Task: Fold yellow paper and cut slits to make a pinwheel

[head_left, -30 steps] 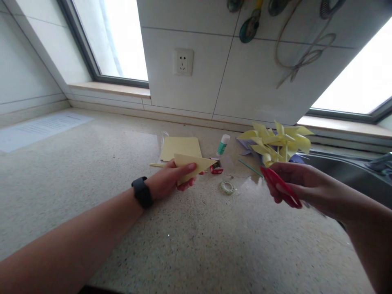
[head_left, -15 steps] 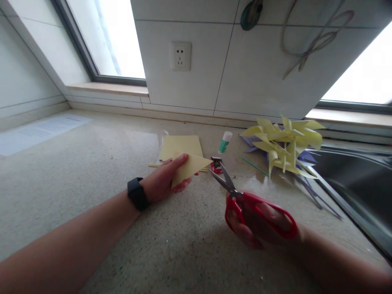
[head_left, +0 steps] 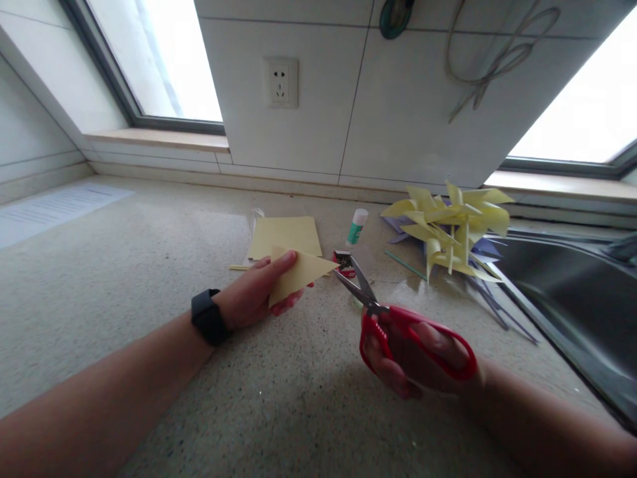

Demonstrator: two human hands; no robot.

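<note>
Here, a left hand [head_left: 259, 287] clasps a yellow paper triangle [head_left: 301, 271], while a separate right hand [head_left: 405, 352] grips red-handled scissors [head_left: 375, 310], blades [head_left: 365, 280] parted near its tip.

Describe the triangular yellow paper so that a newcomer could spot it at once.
Over the speckled counter, find the left hand, with a black band on its wrist. That hand grips the triangular yellow paper. Unlike the four-sided yellow sheets lying flat behind it, this piece tapers towards the open scissors.
</note>
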